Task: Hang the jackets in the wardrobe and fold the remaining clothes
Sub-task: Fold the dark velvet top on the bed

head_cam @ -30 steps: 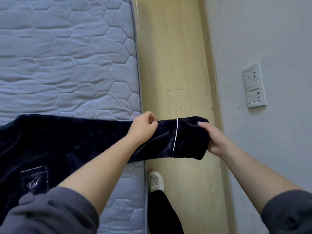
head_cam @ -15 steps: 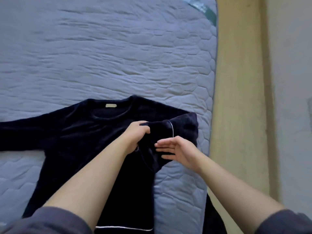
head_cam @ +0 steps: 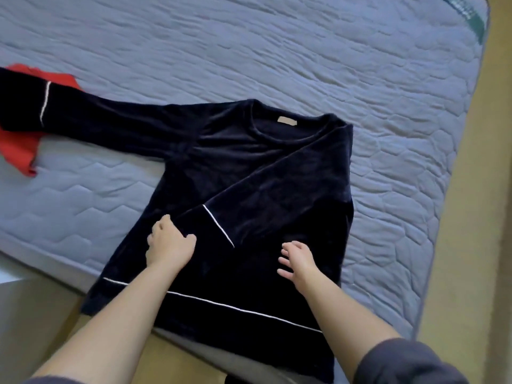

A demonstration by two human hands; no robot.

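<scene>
The dark top [head_cam: 249,195] lies flat on the mattress [head_cam: 249,51], its right sleeve [head_cam: 277,195] now folded across the chest — a second ago that sleeve was stretched out over the floor. The left hand [head_cam: 169,243] curls on the cuff (pressing or pinching, I cannot tell); the right hand [head_cam: 297,261] hovers open, holding nothing. The other sleeve [head_cam: 83,117] lies outstretched over a red garment [head_cam: 16,153] — likely next.

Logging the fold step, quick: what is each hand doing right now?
Left hand: closed on the folded sleeve cuff of the navy top.
Right hand: open, fingers spread, holding nothing.
</scene>
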